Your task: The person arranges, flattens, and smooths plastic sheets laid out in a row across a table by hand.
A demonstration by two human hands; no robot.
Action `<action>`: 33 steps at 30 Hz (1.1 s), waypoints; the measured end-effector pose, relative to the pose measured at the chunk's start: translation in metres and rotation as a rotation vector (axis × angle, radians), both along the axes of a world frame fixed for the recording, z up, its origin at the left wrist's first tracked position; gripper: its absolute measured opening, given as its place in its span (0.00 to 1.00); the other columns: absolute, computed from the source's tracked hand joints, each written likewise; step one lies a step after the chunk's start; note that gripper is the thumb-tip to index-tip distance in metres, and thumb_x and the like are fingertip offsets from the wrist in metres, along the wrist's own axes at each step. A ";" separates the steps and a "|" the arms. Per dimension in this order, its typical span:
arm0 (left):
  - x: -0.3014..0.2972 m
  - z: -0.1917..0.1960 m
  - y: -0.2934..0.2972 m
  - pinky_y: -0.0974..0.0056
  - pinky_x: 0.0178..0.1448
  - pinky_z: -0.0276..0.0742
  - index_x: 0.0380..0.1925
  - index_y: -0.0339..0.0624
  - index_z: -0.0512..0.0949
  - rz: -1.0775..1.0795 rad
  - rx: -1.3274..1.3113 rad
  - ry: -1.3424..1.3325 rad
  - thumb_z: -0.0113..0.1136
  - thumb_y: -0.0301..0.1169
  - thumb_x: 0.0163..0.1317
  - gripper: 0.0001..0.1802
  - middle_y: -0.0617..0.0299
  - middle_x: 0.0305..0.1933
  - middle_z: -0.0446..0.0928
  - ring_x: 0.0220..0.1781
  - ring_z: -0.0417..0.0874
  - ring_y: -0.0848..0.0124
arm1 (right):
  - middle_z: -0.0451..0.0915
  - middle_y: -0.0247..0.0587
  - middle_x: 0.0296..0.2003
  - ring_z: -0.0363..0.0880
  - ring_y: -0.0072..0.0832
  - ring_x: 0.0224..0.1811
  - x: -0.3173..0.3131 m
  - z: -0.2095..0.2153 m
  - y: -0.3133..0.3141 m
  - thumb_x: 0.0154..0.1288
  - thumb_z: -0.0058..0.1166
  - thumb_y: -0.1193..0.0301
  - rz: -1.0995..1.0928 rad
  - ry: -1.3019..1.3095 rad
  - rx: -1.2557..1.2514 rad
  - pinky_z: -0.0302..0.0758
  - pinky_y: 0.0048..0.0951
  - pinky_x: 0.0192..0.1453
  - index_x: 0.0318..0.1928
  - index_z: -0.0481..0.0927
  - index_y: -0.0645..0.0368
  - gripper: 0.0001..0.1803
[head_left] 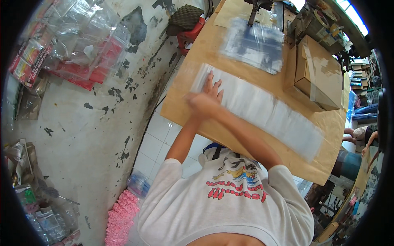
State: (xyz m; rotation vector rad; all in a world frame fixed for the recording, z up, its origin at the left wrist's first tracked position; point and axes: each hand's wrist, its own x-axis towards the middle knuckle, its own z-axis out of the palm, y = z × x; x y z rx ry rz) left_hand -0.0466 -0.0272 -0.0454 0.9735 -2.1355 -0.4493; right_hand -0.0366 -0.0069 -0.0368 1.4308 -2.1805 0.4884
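Note:
A long row of overlapping clear plastic sheets or bags (262, 108) lies fanned out across a brown-covered table (182, 80). My left hand (212, 88) rests on the left end of this row, its fingers spread and stretched out. Across my left wrist reaches my right forearm, so that my right hand (196, 102) is at the far left, by the table's near edge. Motion smears the right hand, and its fingers cannot be made out. Beyond the row, a stack of clear plastic bags (256, 45) with dark blue showing lies on the table.
A taped cardboard box (318, 76) stands on the table's right side. A red plastic chair (189, 36) stands by the peeling wall at the far left. Plastic packages (88, 49) hang on that wall, and a pink bundle (122, 217) is on the floor. Another person (363, 133) is at the far right.

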 end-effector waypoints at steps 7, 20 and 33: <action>0.027 0.001 -0.016 0.49 0.77 0.59 0.55 0.40 0.78 0.178 0.246 -0.272 0.53 0.32 0.68 0.17 0.38 0.72 0.65 0.76 0.62 0.45 | 0.47 0.66 0.77 0.47 0.49 0.81 0.109 -0.001 0.006 0.73 0.44 0.68 0.907 -0.176 0.906 0.45 0.46 0.82 0.77 0.46 0.70 0.39; 0.017 -0.042 -0.016 0.48 0.82 0.49 0.73 0.47 0.65 0.346 0.214 -0.175 0.51 0.42 0.70 0.32 0.41 0.80 0.53 0.81 0.54 0.47 | 0.51 0.67 0.76 0.52 0.53 0.78 0.020 0.009 -0.043 0.74 0.47 0.68 0.535 -0.983 -0.212 0.48 0.44 0.81 0.74 0.58 0.67 0.32; 0.027 -0.023 -0.020 0.49 0.82 0.50 0.70 0.28 0.64 0.292 -0.062 -0.421 0.52 0.41 0.71 0.34 0.41 0.78 0.57 0.81 0.54 0.49 | 0.67 0.59 0.71 0.62 0.50 0.75 -0.441 0.055 0.216 0.77 0.48 0.66 -0.157 -0.507 -0.286 0.58 0.41 0.78 0.73 0.63 0.67 0.30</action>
